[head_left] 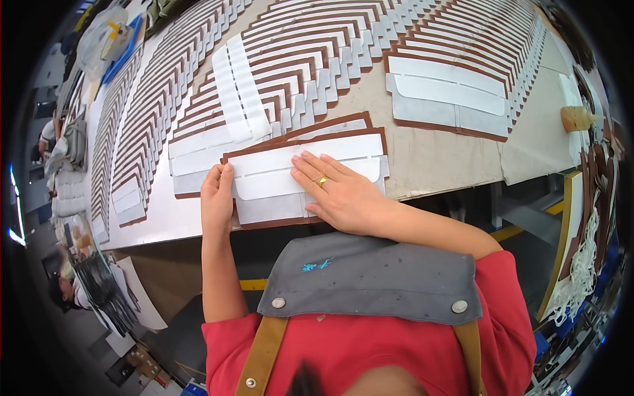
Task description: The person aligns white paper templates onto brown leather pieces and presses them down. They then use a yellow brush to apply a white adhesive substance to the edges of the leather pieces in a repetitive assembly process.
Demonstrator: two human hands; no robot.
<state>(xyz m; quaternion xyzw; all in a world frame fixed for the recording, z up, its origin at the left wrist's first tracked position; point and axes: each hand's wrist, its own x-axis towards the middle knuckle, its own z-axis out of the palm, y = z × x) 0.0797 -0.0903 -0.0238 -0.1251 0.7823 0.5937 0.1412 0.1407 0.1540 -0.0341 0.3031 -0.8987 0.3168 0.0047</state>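
Observation:
A flat brown-edged panel [264,210] with white and pale grey layers lies at the table's front edge. My left hand [216,191] pinches its left end, thumb on top. Across the panel's right half rests my right hand [347,198], palm down with fingers stretched out, a gold ring on one finger. Another brown-edged panel [343,124] shows partly from beneath it. Just behind, a loose white slotted strip [231,79] lies across an overlapping row of similar panels [290,49].
More overlapping panel rows fan out at left [148,105] and right [449,92]. Brown board [456,158] covers the right part of the table. A bottle of amber liquid [576,119] stands at far right, above hanging white cords [581,270]. Other people [63,290] sit at left.

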